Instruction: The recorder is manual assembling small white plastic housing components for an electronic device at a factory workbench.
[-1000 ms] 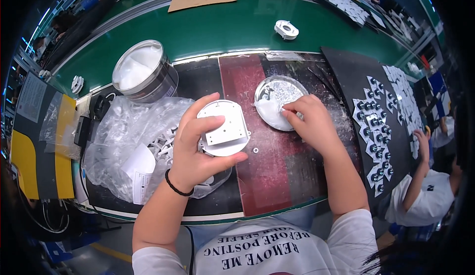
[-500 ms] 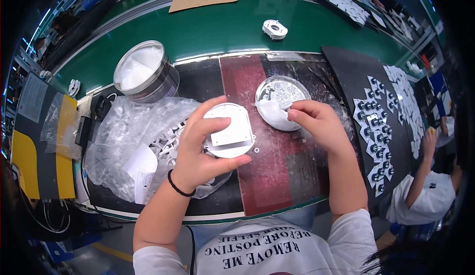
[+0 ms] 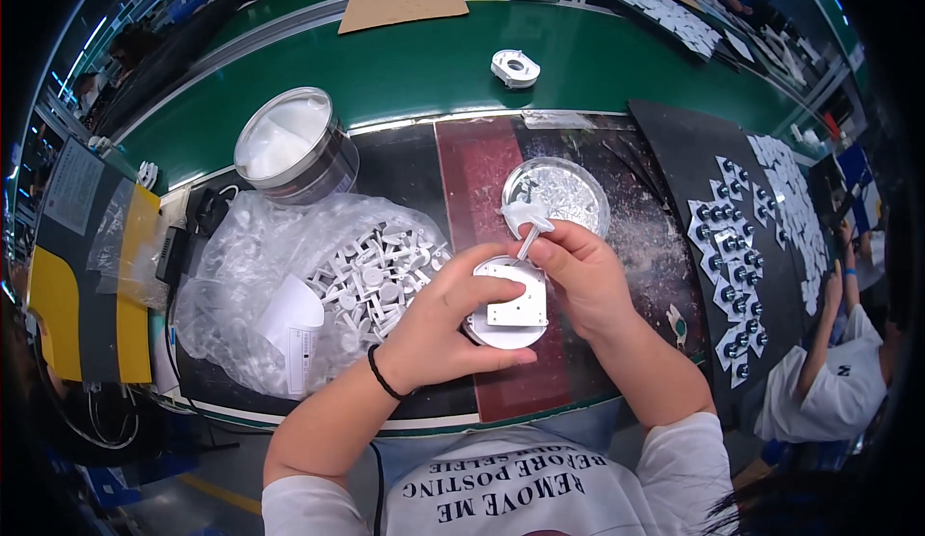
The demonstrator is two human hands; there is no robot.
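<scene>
My left hand [image 3: 424,338] is closed around the edge of a round white plastic housing [image 3: 517,316] with a raised square plate on its face. Close by, my right hand [image 3: 590,281] pinches a small white plastic stem part [image 3: 533,239], its lower end at the housing's far edge. A white mass shows behind the stem's upper end, at the rim of a shallow round dish [image 3: 604,213]; whether they touch I cannot tell. Similar loose white stem parts [image 3: 371,290] lie heaped in an opened clear plastic bag [image 3: 226,290] to the left.
A metal tin [image 3: 337,165] holding white material stands behind the bag. Beyond it, a white ring-shaped part [image 3: 515,69] and a cardboard sheet [image 3: 405,1] lie on the green surface [image 3: 424,68]. At right, a black board [image 3: 665,150] carries several white pieces with metallic knobs. Another person works at far right.
The housing has moved right and slightly nearer me with my left hand. My right hand has drawn back from the dish toward the housing, bringing the stem part. The parts heap is less covered.
</scene>
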